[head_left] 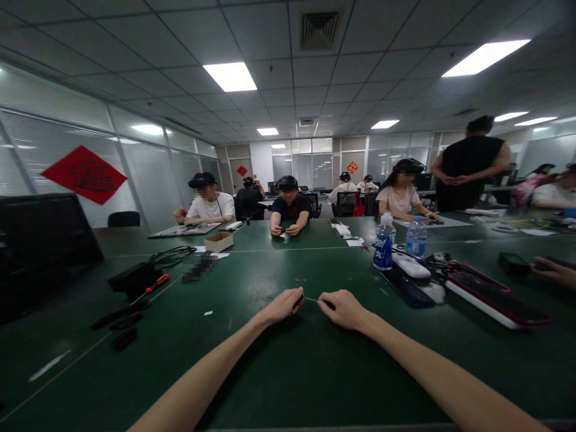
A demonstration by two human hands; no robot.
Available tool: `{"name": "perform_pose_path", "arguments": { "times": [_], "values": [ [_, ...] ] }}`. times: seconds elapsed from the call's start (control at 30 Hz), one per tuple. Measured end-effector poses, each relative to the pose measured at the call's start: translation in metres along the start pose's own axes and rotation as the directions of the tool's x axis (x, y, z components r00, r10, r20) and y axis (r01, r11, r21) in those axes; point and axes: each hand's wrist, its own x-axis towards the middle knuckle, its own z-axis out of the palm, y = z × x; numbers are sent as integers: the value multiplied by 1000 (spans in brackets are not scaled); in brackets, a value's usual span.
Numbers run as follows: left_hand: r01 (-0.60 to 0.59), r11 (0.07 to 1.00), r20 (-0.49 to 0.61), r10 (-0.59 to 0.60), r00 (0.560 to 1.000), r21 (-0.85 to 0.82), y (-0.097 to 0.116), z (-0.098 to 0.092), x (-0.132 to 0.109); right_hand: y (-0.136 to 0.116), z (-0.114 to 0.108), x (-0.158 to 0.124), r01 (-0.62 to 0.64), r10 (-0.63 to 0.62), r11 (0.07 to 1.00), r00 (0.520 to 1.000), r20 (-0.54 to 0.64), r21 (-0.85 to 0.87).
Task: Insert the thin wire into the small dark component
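Observation:
My left hand (284, 304) and my right hand (344, 309) are over the green table (270, 372), a short gap between them. A thin pale rod (310, 299) spans that gap, running from one hand to the other. In my right hand, fingers curl around a dark, handle-like piece (330, 305) at the rod's right end. A small dark piece (297, 305) shows in the closed fingers of my left hand, where the rod's other end meets it. The fingers cover most of both pieces, so their exact kind is unclear.
Right of my hands stand two water bottles (383, 243), near a white device (411, 265) and a red-edged black case (497, 297). To the left lie an orange-handled screwdriver (157, 283), black cables (173, 256) and an open cardboard box (218, 242). Several people sit across the table.

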Motion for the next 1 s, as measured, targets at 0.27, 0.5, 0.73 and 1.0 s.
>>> {"name": "perform_pose_path", "arguments": {
  "times": [0.27,0.5,0.73,1.0],
  "values": [
    [0,995,-45,-5,999,-95,-11,2,5,-12,6,1,-135,138,982,990,-16,129],
    [-98,987,-135,115,984,125,-14,4,9,-18,7,2,-180,184,977,983,-22,113],
    [-108,935,-114,154,981,338,-5,5,4,-10,4,-3,-102,101,995,995,21,17],
    [-110,931,-20,125,992,349,8,3,-4,-3,0,-3,27,-22,996,998,59,-87]
  ]
}}
